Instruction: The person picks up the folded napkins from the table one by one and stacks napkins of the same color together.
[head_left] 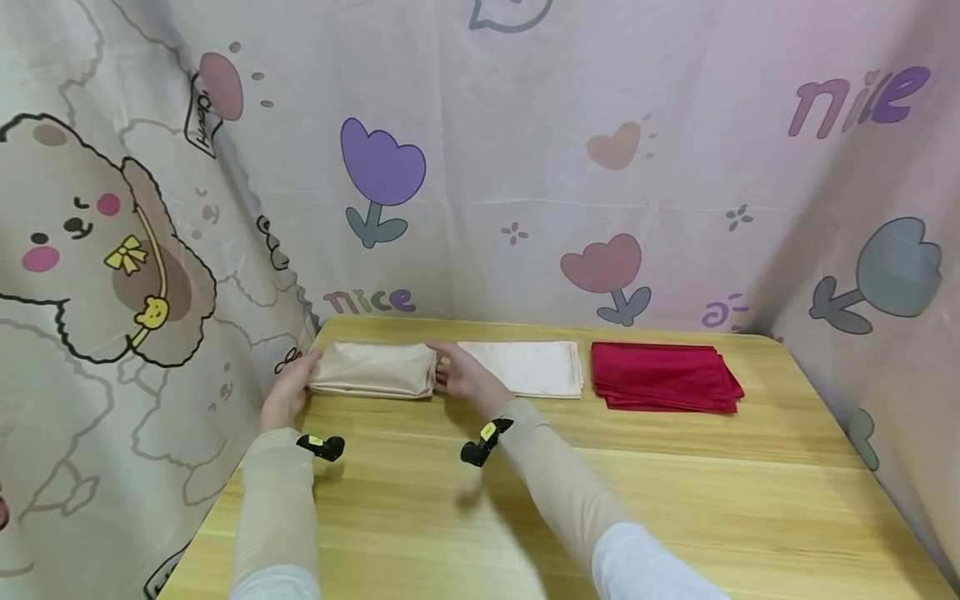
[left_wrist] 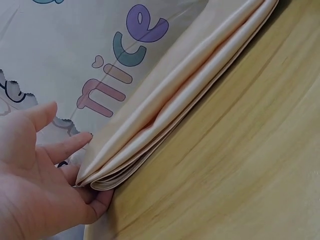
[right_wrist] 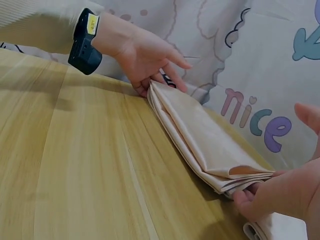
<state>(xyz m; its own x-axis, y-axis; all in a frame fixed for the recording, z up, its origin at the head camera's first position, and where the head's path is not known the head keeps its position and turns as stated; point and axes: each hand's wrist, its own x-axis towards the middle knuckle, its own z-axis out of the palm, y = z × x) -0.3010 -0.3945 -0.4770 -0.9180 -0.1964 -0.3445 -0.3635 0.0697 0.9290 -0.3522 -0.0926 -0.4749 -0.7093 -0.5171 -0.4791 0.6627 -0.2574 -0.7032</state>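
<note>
A folded beige satin cloth lies at the back left of the wooden table, its layers showing along the front edge. At its left end, my left hand touches the cloth, fingers loosely extended and the thumb apart from it in the left wrist view. My right hand is at the opposite end. In the right wrist view, its fingertips touch the stacked layers low down while the thumb stands away. Part of the right fingers is hidden by the cloth's edge.
Right of the beige cloth lies a folded white cloth, partly behind my right hand. A folded dark red cloth lies farther right, its layers slightly fanned. Printed curtains hang behind and beside the wooden table.
</note>
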